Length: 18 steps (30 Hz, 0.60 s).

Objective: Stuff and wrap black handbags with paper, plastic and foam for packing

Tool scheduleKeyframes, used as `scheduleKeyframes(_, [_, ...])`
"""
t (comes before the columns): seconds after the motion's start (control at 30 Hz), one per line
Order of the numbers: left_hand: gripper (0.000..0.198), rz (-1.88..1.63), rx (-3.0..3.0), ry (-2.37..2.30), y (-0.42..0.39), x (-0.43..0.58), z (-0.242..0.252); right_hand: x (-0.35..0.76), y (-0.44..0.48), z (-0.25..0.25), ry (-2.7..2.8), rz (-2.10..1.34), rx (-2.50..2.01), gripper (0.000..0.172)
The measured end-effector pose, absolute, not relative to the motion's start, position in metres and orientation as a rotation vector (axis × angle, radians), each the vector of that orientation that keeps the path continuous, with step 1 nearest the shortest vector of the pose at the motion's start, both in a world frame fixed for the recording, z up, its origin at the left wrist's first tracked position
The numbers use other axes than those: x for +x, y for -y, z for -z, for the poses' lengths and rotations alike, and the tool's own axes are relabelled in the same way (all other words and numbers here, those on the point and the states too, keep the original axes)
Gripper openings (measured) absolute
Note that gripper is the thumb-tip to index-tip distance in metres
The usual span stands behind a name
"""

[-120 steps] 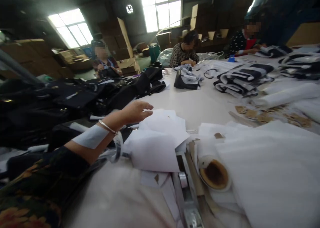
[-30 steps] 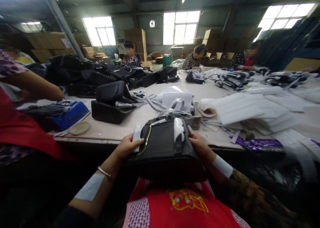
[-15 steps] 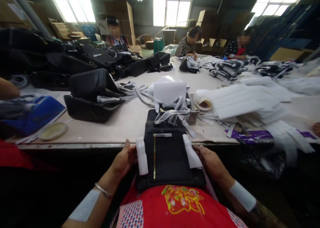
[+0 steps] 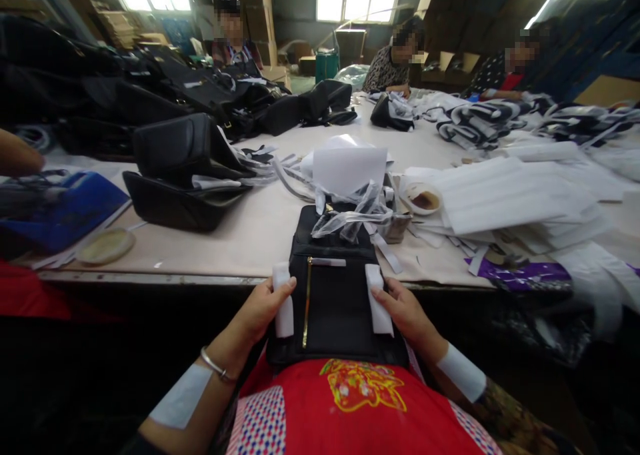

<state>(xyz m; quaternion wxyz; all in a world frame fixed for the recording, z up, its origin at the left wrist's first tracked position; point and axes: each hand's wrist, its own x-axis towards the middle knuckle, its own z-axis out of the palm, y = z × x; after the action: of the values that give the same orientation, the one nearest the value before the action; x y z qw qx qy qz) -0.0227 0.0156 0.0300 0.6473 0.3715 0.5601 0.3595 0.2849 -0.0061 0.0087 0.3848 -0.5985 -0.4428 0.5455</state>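
Note:
A black bag (image 4: 335,308) with a gold zipper rests between my lap and the table edge, its upper part lying on the table. White foam strips cover both of its sides. My left hand (image 4: 265,305) grips the left side, thumb over the left white strip (image 4: 284,315). On the other side, my right hand (image 4: 403,308) holds the bag's edge with its thumb on the right white strip (image 4: 381,312). Clear plastic wrapping (image 4: 355,215) and a white sheet (image 4: 350,168) lie at the bag's top end.
Black bags (image 4: 185,168) are heaped at the left, near a blue tray (image 4: 65,208) and a round lid (image 4: 106,246). White foam sheets (image 4: 500,195) and a small bowl (image 4: 423,198) lie right. Three people sit across the table (image 4: 250,242); another person's arm shows at far left.
Both my hands have moved inward and closed on the bag's sides, thumbs now over the white strips. The view has tilted down slightly.

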Motion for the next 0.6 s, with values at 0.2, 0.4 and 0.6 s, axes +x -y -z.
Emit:
scheduleKeyframes(0.2, [0.051,-0.89,1.398,-1.466,-0.025,-0.037,-0.046,0.308,-0.002,-0.032,1.47,-0.903,-1.752,0.049])
scheduleKeyframes(0.4, [0.035,-1.257,2.096,-1.656,-0.041,-0.019,-0.069,0.282,-0.051,-0.077,1.101,-1.232,-1.37,0.036])
scheduleKeyframes(0.6, [0.025,-1.227,1.657,-1.476,-0.051,-0.008,-0.092,0.245,-0.106,-0.092,0.449,-1.713,-1.118,0.015])
